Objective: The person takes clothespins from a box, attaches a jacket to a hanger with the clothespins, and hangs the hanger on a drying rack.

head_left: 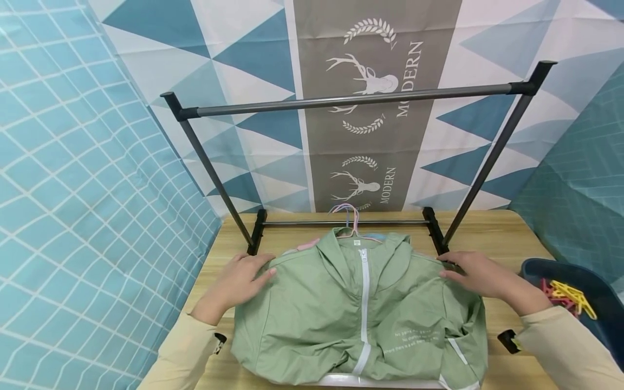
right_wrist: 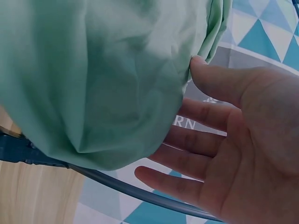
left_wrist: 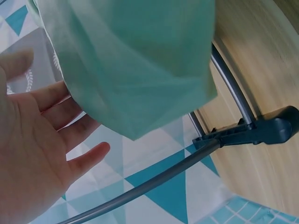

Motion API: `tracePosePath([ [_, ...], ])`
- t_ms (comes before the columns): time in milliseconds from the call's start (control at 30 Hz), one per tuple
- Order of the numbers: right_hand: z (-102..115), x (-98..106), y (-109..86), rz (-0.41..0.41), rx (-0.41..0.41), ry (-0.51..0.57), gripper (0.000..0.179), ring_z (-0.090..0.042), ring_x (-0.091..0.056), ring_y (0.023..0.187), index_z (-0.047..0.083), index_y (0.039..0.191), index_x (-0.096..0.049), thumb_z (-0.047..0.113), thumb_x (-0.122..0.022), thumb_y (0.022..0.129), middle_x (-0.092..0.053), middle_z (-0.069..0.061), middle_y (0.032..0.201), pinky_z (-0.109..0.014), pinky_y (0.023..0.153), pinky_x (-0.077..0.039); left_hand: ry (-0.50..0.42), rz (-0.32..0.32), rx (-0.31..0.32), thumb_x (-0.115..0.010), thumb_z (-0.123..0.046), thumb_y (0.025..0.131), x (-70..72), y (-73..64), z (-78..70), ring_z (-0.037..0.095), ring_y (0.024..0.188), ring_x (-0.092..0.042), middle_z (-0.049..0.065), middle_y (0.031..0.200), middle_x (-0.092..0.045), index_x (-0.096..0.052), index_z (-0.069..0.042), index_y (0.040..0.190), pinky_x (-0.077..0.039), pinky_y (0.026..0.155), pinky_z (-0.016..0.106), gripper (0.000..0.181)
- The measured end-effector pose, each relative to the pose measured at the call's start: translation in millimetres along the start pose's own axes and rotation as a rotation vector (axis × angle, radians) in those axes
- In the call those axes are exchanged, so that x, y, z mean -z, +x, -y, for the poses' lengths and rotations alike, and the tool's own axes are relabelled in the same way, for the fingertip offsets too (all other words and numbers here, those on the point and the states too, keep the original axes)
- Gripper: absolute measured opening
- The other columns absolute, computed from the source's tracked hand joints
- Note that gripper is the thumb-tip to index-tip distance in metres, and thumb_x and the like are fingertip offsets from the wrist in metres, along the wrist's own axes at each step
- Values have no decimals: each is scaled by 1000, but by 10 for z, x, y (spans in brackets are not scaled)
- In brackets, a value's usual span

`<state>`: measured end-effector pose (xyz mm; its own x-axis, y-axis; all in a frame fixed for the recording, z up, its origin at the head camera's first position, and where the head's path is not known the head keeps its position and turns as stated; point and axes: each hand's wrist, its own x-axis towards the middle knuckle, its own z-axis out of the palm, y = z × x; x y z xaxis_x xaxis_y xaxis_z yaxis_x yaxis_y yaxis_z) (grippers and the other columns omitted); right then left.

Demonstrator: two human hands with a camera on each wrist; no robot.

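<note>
A light green zip-up jacket [head_left: 312, 303] with a white zipper lies spread before me, its collar toward the rack. My left hand [head_left: 246, 279] is at one shoulder of it. In the left wrist view, the fingers of that hand [left_wrist: 42, 135] are extended, their tips partly behind the green cloth. At the opposite shoulder is my right hand [head_left: 480, 276]. The right wrist view shows this hand [right_wrist: 233, 140] with its thumb tip on the cloth's edge and long fingers reaching behind it. Pink hanger hooks [head_left: 352, 214] stick up past the collar.
A black garment rack [head_left: 341, 101] stands behind the jacket on the wood-grain table [head_left: 497, 233]. At the right, a dark blue bin [head_left: 551, 265] contains yellow and red clips [head_left: 567, 295]. Under the jacket's lower edge shows a white rim [head_left: 361, 380]. Patterned cloth [head_left: 253, 54] hangs behind.
</note>
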<state>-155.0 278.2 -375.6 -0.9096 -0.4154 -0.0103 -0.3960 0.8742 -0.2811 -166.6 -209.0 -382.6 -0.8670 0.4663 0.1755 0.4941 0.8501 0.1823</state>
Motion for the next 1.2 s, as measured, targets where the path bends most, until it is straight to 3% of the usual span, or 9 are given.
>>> tracePosePath([
  [167, -8, -6, 19, -4, -1, 8, 39, -37, -65, 99, -2, 116, -64, 27, -65, 91, -68, -21, 110, -51, 81, -53, -44, 17, 56, -47, -19, 101, -21, 12, 8, 32, 103, -67, 11, 114, -70, -66, -5, 117, -48, 94, 51, 29],
  [300, -30, -26, 44, 1, 2, 42, 30, -18, -64, 83, 4, 107, -66, 29, -64, 91, -69, -8, 97, -35, 68, -52, -136, 51, 132, -47, -16, 100, -33, 9, 53, 34, 105, -65, 13, 114, -69, -66, -4, 115, -50, 92, 49, 27],
  [433, -85, -39, 61, 8, 3, 122, 19, -1, -48, 64, 11, 94, -64, 30, -61, 94, -60, 4, 79, -23, 57, -38, -251, 77, 162, -48, -15, 100, -21, 29, 84, 24, 93, -65, 11, 104, -70, -68, -5, 110, -52, 80, 39, 24],
  [533, -133, -46, 72, 7, 7, 173, 16, 2, -41, 59, 12, 90, -63, 27, -59, 96, -57, 7, 73, -21, 55, -35, -312, 95, 168, -47, -15, 101, 1, 53, 99, 17, 79, -59, 7, 90, -68, -68, -6, 104, -47, 71, 32, 23],
  [767, -223, -69, 86, -15, 37, 216, 13, 5, -43, 62, 13, 91, -67, 19, -57, 97, -59, 9, 75, -20, 57, -36, -405, 119, 250, -41, -22, 104, 53, 77, 132, 24, 89, -61, 13, 93, -66, -66, -4, 104, -48, 77, 39, 31],
  [933, -258, -56, 76, -19, 85, 253, 12, 6, -43, 64, 10, 94, -67, 12, -56, 96, -60, 8, 78, -20, 57, -37, -471, 129, 246, -44, -19, 102, 71, 99, 141, 15, 67, -44, 5, 73, -51, -62, -6, 92, -38, 64, 28, 24],
  [1200, -290, -90, 95, -22, 110, 286, 8, 7, -47, 67, 13, 91, -64, 14, -57, 96, -59, 10, 77, -21, 59, -41, -489, 139, 216, -50, -17, 100, 82, 112, 146, 14, 67, -44, 5, 79, -58, -65, -8, 94, -37, 62, 27, 18],
])
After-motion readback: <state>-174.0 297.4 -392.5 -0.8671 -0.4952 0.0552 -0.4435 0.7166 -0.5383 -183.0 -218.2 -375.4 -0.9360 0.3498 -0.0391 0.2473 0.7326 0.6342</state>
